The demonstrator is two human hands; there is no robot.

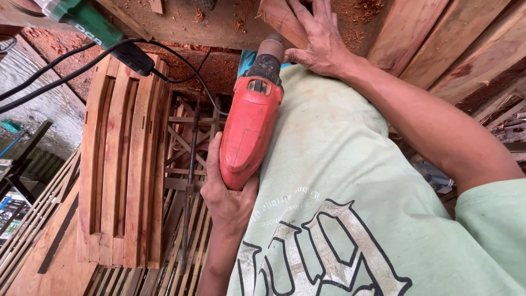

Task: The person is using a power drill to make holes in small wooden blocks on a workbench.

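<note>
— The grip of each hand, head view?
— Left hand (229, 194) is clamped around the red drill (249, 129) (nose up against the wood). Right hand (316, 38) lies flat, fingers spread, on the wooden piece (282, 19) on the bench (181, 24).

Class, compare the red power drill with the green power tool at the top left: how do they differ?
1. The red drill is gripped by a hand; no hand holds the green tool.
2. The red drill shows almost whole, nose against the wood; the green tool is cut off by the frame's edge.
3. A black cord runs from the green tool; none shows on the red drill.
Both have coloured plastic bodies.
</note>
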